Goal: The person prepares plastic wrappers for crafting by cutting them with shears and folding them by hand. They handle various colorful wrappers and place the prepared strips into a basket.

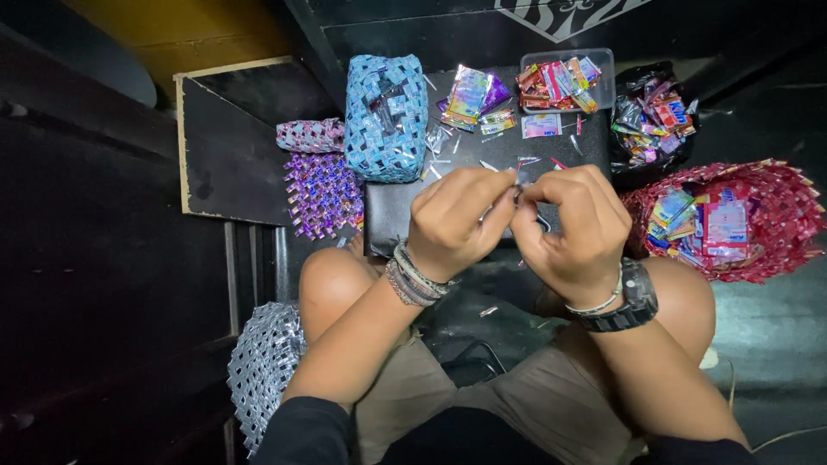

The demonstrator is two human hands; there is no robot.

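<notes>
Wrapper strip (pixel 519 191) is getting pinched between my left hand (pixel 450 222) and right hand (pixel 575 226), both grips holding it tight; blue woven bag (pixel 386 118) is sitting just beyond.

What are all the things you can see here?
Woven pouch: one, blue, top middle of the dark board.
Woven pieces: two, purple and pink, left of the pouch.
Woven piece: one, silver, lower left.
Woven basket: one, red, right, holding wrappers.
Clear tub: one, top, holding wrappers.
Black bag: one, top right, holding wrappers.
Loose wrappers: several, many colours, top middle.
Small folded strip: one, silvery, pinched between both hands.
Left hand: bracelets on wrist.
Right hand: watch on wrist.
</notes>
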